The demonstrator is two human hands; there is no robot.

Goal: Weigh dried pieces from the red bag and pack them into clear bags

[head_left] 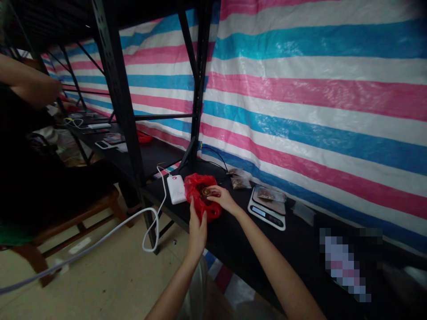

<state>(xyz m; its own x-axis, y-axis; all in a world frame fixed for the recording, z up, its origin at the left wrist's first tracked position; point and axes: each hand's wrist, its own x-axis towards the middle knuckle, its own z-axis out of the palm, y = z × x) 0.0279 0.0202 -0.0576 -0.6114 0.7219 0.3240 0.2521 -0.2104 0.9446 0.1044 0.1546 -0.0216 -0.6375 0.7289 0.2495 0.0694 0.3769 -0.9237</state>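
In the head view, a red plastic bag [204,195] sits on the black tabletop [233,240], near its front edge, just right of a white power bank [176,189]; the left hand [197,229] comes up from below and its grip is closed on the near side of the bag, pinching the plastic between thumb and fingers; the right hand [223,198] reaches in from the right, its fingers curled at the bag's open top, where they pinch a small dark round thing [206,192], too small to tell what it is; the bag lies crumpled and open, bunched between both hands; a white cable [153,218] runs from the power bank, loops down off the tabletop edge and trails across the floor to the left; right of the hands, near them, stands a small kitchen scale [267,209] with a clear packet of brownish bits [266,194] on its platform; behind the bag, close to the striped tarp [316,89], lies another clear packet [239,178] with dark contents; a black metal rack post [198,84] rises just behind the bag; farther left along the tabletop lie two phones [108,141]; at the far left another person's arm [30,84] stretches over that end, and a wooden chair [66,222] stands on the floor below it.
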